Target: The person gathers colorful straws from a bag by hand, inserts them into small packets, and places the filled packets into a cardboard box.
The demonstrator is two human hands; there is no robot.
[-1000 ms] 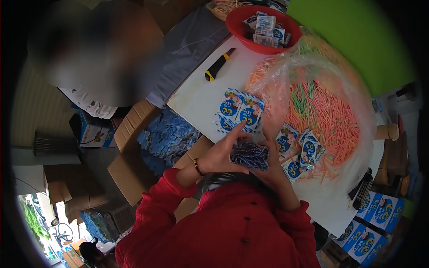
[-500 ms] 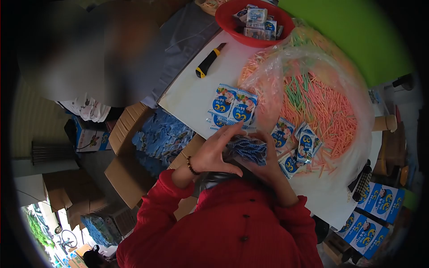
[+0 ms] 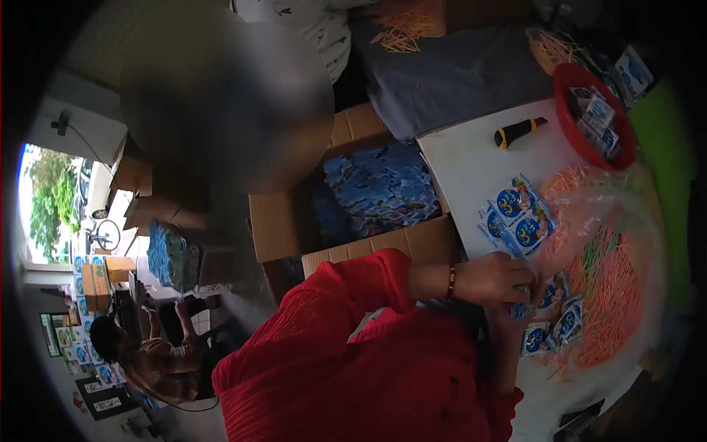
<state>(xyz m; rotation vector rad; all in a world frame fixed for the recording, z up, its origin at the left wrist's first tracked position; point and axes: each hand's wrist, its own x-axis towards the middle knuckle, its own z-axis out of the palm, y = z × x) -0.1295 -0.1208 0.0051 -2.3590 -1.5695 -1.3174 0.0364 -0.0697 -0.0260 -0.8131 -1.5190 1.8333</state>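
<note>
Close to my body at the table edge, my left hand (image 3: 502,278), with a bracelet at its wrist, has its fingers curled over a bundle of small blue-and-white packets (image 3: 521,303). My right hand (image 3: 508,328) grips the same bundle from below and is partly covered by the left. Most of the bundle is hidden between the hands. Flat on the white table (image 3: 471,155), just beyond them, lie joined blue-and-white packets (image 3: 526,221). Several loose packets (image 3: 565,324) rest to the right, against a heap of pink, orange and green sticks (image 3: 615,295) in a clear plastic bag.
An open cardboard box (image 3: 283,228) full of blue packets (image 3: 383,188) stands left of the table. Farther back are a box cutter (image 3: 519,132) and a red bowl (image 3: 565,77) holding packets. A co-worker (image 3: 158,361) is at lower left; another person's patterned sleeve (image 3: 317,29) shows at top.
My left hand, spread beside the bundle before, has closed over it. The view has swung left, bringing the cardboard box and the co-worker into fuller sight.
</note>
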